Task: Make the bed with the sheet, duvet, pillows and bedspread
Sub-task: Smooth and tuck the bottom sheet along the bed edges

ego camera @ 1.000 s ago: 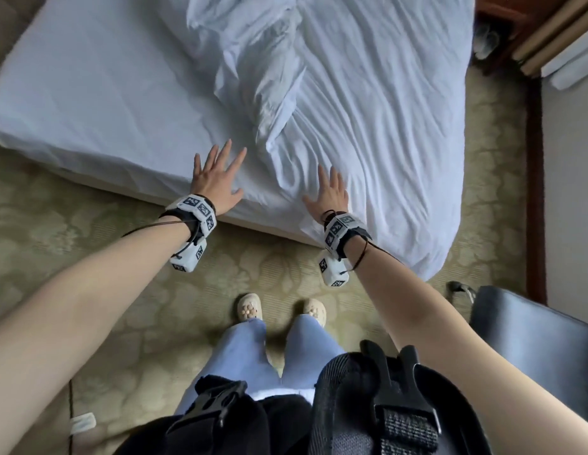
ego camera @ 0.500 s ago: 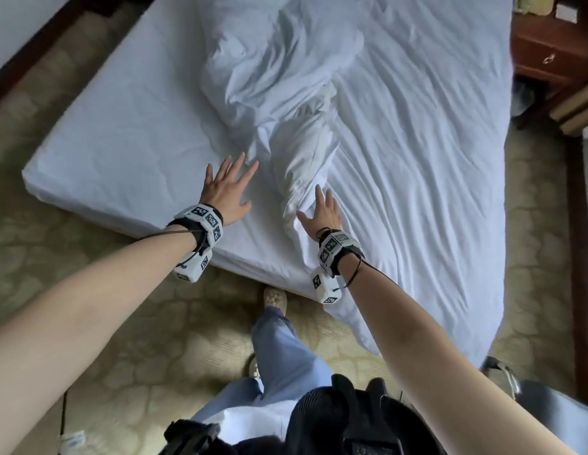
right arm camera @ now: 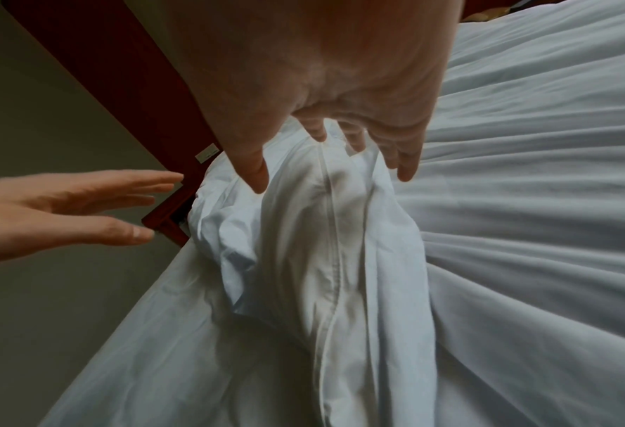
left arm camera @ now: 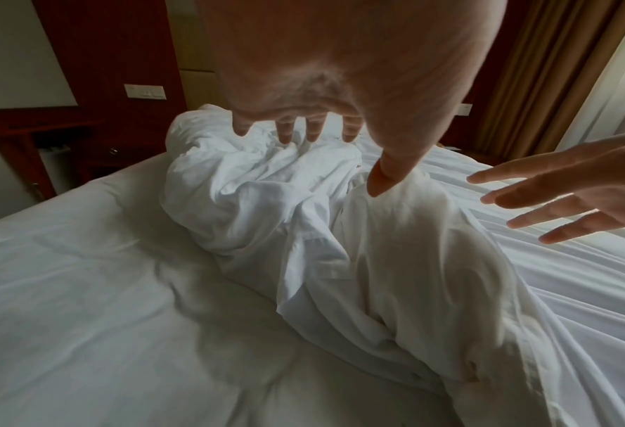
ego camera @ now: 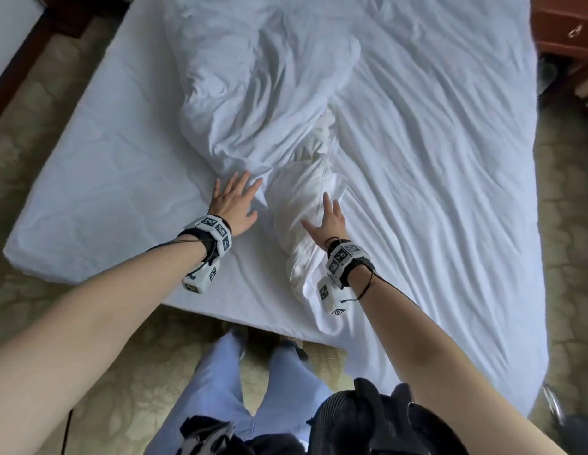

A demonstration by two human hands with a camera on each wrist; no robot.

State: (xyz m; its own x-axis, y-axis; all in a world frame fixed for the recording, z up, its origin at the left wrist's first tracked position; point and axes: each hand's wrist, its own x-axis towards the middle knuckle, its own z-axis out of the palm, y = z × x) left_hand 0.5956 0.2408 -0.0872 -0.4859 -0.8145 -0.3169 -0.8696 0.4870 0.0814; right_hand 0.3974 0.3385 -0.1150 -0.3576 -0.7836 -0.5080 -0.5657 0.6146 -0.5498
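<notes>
A white sheet [ego camera: 433, 165] lies wrinkled over the right half of the mattress [ego camera: 99, 192] and hangs off its right side. Its free part is bunched in a long heap [ego camera: 269, 103] down the middle of the bed [left arm camera: 266, 202] [right arm camera: 321, 245]. My left hand [ego camera: 235, 200] reaches over the heap's near left edge with fingers straight and spread [left arm camera: 299, 130]. My right hand [ego camera: 328, 218] hovers over the heap's near ridge, fingers spread [right arm camera: 340, 138]. Neither hand holds any cloth.
The bare mattress shows on the left. A patterned carpet [ego camera: 40, 323] surrounds the bed. A red-brown wooden nightstand [ego camera: 565, 31] stands at the far right, dark wooden furniture [left arm camera: 66, 138] at the far left. Curtains [left arm camera: 544, 72] hang beyond the bed. My legs touch the near edge.
I have stepped up to the bed. Both hands have moved forward from the mattress's near edge to the bunched sheet in the middle.
</notes>
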